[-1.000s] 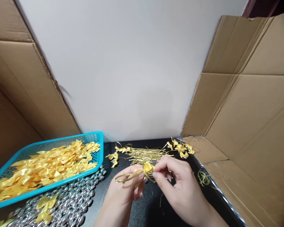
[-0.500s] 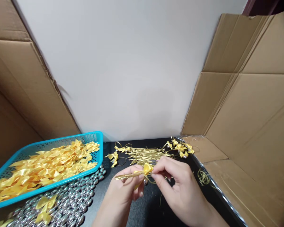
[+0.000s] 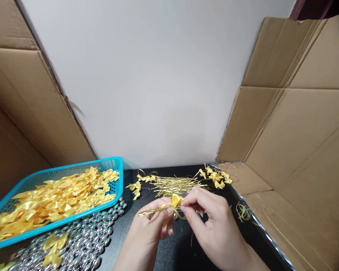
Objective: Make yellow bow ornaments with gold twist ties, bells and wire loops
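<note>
My left hand (image 3: 149, 231) and my right hand (image 3: 211, 226) meet over the dark table top (image 3: 175, 248), both pinched on one small yellow ribbon bow (image 3: 176, 200). A gold cord loop (image 3: 151, 212) sticks out leftward from the bow, over my left fingers. A small silver bell seems to hang under the bow, mostly hidden by my fingers. Just behind my hands lies a bundle of gold cords (image 3: 173, 184), with finished bows with bells at its right end (image 3: 216, 177) and left end (image 3: 137, 188).
A turquoise basket (image 3: 117, 177) heaped with yellow bows (image 3: 56, 199) stands at the left. Silver bells (image 3: 84, 241) lie spread in front of it, with a loose bow (image 3: 55, 248) on them. Open cardboard boxes flank both sides (image 3: 296, 158). A white wall is behind.
My hands have stayed in place, fingers shifting slightly on the bow. The gold loop has flattened and tilted a little lower to the left.
</note>
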The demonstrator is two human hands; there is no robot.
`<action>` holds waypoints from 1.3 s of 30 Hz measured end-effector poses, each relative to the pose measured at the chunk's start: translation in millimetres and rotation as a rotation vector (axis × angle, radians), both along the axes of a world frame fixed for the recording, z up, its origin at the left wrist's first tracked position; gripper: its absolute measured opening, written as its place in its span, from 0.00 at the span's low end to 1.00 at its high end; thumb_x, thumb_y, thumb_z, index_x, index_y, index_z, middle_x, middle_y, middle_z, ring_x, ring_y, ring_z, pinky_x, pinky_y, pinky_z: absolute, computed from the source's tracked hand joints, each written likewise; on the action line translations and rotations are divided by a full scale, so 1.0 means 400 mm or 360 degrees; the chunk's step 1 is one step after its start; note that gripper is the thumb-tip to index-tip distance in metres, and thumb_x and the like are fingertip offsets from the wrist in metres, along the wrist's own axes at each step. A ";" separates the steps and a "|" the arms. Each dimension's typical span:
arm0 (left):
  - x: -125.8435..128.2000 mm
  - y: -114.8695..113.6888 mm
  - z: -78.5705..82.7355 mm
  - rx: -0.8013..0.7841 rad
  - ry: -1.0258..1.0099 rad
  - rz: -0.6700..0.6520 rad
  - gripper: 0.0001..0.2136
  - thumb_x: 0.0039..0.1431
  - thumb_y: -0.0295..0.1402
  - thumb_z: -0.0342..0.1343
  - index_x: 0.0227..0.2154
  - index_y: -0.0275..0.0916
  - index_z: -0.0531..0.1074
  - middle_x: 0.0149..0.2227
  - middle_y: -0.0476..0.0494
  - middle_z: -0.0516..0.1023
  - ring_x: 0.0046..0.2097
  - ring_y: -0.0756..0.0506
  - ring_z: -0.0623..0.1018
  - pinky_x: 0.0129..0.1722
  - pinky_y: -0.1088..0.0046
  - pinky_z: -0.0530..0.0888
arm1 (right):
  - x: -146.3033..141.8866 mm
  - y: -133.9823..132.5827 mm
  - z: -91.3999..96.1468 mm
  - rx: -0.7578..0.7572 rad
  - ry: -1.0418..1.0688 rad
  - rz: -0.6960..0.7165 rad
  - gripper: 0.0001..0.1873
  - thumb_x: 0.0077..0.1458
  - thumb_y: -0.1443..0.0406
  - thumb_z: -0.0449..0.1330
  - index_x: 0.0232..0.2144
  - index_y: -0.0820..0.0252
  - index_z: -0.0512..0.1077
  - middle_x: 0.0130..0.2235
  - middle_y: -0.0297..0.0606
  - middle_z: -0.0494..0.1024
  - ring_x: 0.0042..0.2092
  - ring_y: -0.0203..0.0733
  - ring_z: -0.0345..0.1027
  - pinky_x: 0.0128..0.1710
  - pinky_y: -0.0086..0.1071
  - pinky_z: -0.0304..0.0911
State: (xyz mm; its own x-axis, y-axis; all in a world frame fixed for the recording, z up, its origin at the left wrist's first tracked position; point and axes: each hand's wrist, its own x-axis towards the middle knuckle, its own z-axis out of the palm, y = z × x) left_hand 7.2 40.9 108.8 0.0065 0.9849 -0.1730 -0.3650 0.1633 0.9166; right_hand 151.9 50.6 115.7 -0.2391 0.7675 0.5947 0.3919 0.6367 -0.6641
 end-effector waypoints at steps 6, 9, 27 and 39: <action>-0.001 0.004 -0.012 0.0011 -0.0098 0.0045 0.11 0.44 0.36 0.66 0.18 0.35 0.73 0.19 0.52 0.66 0.24 0.51 0.61 0.24 0.77 0.60 | -0.013 0.002 -0.004 -0.0142 0.0045 -0.0080 0.09 0.55 0.72 0.55 0.25 0.59 0.68 0.24 0.30 0.70 0.26 0.34 0.61 0.28 0.29 0.57; -0.007 0.009 -0.024 0.0039 -0.0077 0.0098 0.10 0.47 0.36 0.65 0.21 0.34 0.74 0.21 0.50 0.68 0.25 0.51 0.60 0.24 0.77 0.61 | -0.018 0.007 -0.006 -0.0303 0.0094 -0.0112 0.07 0.54 0.71 0.56 0.24 0.59 0.68 0.23 0.29 0.69 0.25 0.34 0.60 0.27 0.28 0.57; -0.013 0.010 -0.003 -0.0061 -0.0218 0.0102 0.06 0.42 0.31 0.66 0.21 0.34 0.76 0.23 0.50 0.71 0.25 0.52 0.65 0.24 0.78 0.65 | -0.013 0.019 -0.017 0.0183 0.0313 0.0080 0.06 0.56 0.73 0.59 0.29 0.59 0.71 0.29 0.34 0.74 0.32 0.37 0.69 0.33 0.31 0.66; -0.009 0.011 -0.006 -0.0330 -0.0659 0.0148 0.10 0.33 0.29 0.72 0.20 0.35 0.77 0.22 0.51 0.76 0.22 0.54 0.72 0.23 0.80 0.70 | -0.025 0.017 -0.049 0.0224 0.0404 0.0197 0.11 0.56 0.77 0.55 0.35 0.56 0.67 0.49 0.39 0.78 0.50 0.39 0.73 0.49 0.33 0.68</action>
State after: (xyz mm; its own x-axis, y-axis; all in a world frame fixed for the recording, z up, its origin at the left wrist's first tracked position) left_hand 3.7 45.2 106.6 0.0300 0.9296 -0.3673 -0.7147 0.2768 0.6423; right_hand 141.7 57.6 96.2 -0.1559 0.6476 0.7459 0.1386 0.7620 -0.6326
